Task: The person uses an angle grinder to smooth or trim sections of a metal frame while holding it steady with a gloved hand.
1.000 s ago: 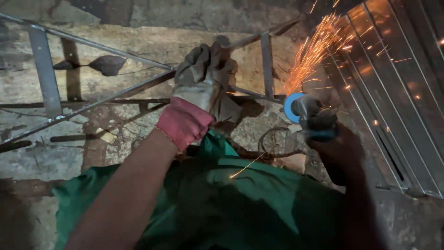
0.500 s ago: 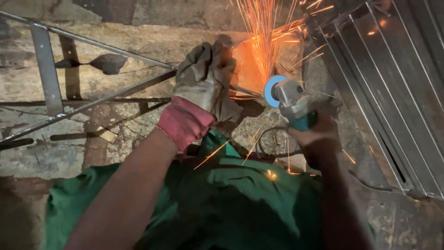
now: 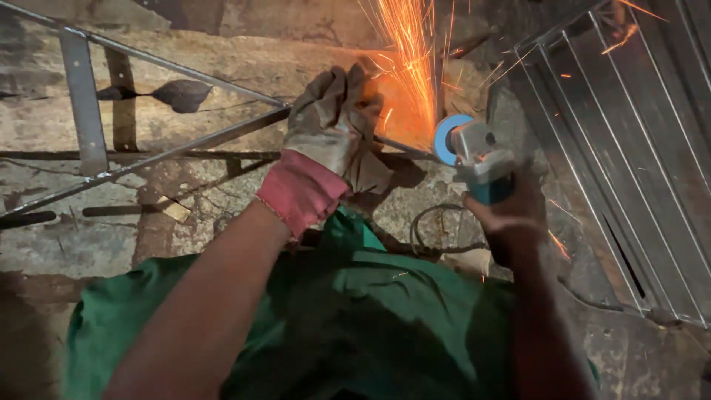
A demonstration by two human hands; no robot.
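My left hand [image 3: 332, 122] wears a grey work glove with a red cuff and is closed around a thin metal bar [image 3: 185, 147] of a welded steel frame. My right hand [image 3: 511, 218], bare, grips the teal body of an angle grinder [image 3: 474, 159]. Its blue disc [image 3: 444, 137] touches the bar just right of the glove. Orange sparks [image 3: 407, 67] spray upward from the contact point.
The frame's flat upright strip [image 3: 83, 104] and slanted rods lie across a rough stone floor [image 3: 111, 237]. A ribbed metal grate [image 3: 629, 163] leans at the right. A coiled cable [image 3: 437, 230] lies below the grinder. My green garment [image 3: 333, 318] fills the foreground.
The grinder has moved left toward the gloved hand. The spark spray has swung from the upper right to straight up. The left hand has stayed on the bar.
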